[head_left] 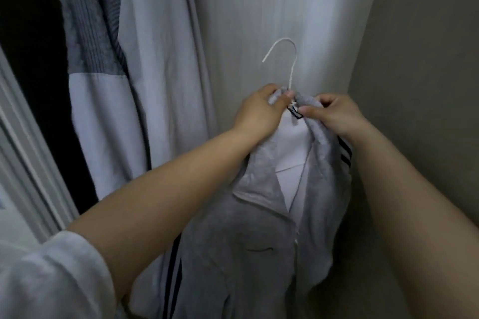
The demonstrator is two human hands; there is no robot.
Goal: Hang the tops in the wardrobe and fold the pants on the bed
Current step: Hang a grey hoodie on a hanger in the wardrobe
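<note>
Left hand (pixel 255 111) and right hand (pixel 334 114) pinch the grey jacket's (pixel 248 241) collar either side of the hanger (pixel 290 70) neck; hook points up-left, toward the wardrobe's hung clothes (pixel 134 85) at far left; left hand nearer.

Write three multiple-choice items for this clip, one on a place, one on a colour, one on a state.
1. Where do the left hand and right hand grip the grey jacket?
A. at the collar, either side of the hanger neck
B. at the hem
C. at the cuffs

2. What colour is the hanger?
A. black
B. white
C. red

3. What is the hanger hook's state?
A. over a rail
B. free, on nothing
C. snapped off

Answers: 1 A, both hands pinch cloth just below the hook; 2 B, the wire is plainly white; 3 B, the hook stands clear before the pale curtain.
</note>
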